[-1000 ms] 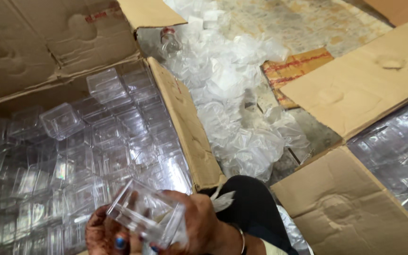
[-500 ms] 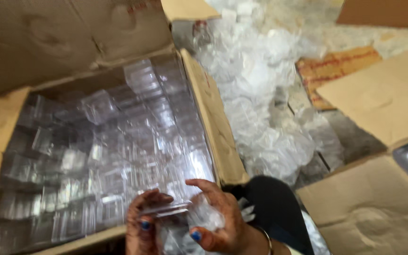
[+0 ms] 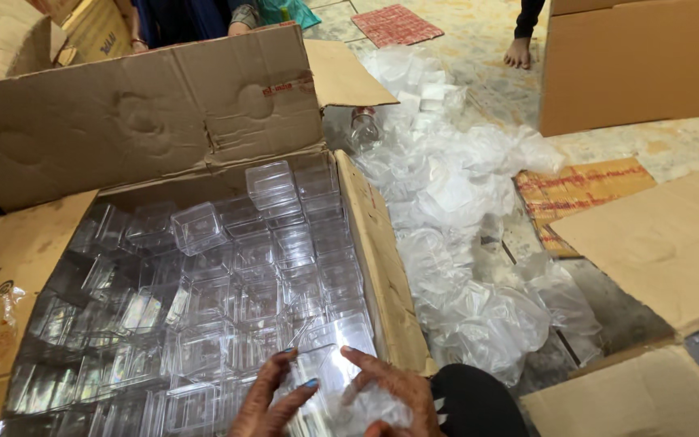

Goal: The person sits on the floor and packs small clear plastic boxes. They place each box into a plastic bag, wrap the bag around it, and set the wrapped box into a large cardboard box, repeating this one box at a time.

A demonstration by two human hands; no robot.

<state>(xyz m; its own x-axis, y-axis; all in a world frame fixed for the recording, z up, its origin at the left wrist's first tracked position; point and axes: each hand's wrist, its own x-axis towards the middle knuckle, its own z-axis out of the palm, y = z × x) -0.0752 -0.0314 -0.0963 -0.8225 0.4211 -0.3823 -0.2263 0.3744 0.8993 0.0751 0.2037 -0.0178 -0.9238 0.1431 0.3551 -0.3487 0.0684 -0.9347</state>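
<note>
A large open cardboard box (image 3: 378,267) is packed with several clear plastic boxes (image 3: 204,299). One clear box (image 3: 197,226) lies tilted on top of the rest near the back. At the bottom edge both my hands hold a clear plastic box (image 3: 327,380) above the box's front right corner. My left hand (image 3: 273,400) grips its left side with spread fingers. My right hand (image 3: 390,392) holds its right side, with some crumpled clear wrap under the palm.
A heap of crumpled clear plastic bags (image 3: 463,226) covers the floor right of the box. Another open carton (image 3: 673,251) lies at right, a closed carton (image 3: 633,65) at far right. Another person's foot (image 3: 518,53) and a seated person (image 3: 180,20) are at the top.
The view has lifted, showing more of the box and the floor beyond. My hands with the clear box have moved right and lower in view, toward the box's front right corner.
</note>
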